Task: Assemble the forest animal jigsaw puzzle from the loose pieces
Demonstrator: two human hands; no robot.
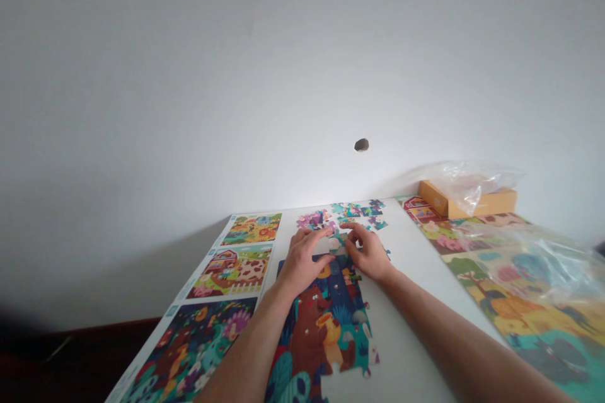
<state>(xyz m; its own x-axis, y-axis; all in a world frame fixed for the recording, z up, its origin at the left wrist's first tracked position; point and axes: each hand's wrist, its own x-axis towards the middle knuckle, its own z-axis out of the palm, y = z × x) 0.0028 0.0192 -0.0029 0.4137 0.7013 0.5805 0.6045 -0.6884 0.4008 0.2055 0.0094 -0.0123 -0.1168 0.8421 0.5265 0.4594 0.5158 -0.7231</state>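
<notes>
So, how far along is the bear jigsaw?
Done: the bear jigsaw section is joined up, with the bear and honey pot showing. In hand: the left hand and right hand are at its top edge. Left: loose pieces lie beyond it.

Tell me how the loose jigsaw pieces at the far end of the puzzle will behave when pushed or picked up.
The loose jigsaw pieces look like thin, flat card, so each is probably stiff but light. They lie flat on a smooth white table, so a push would likely slide them rather than tip them. Their thinness may make them fiddly to lift.
</notes>
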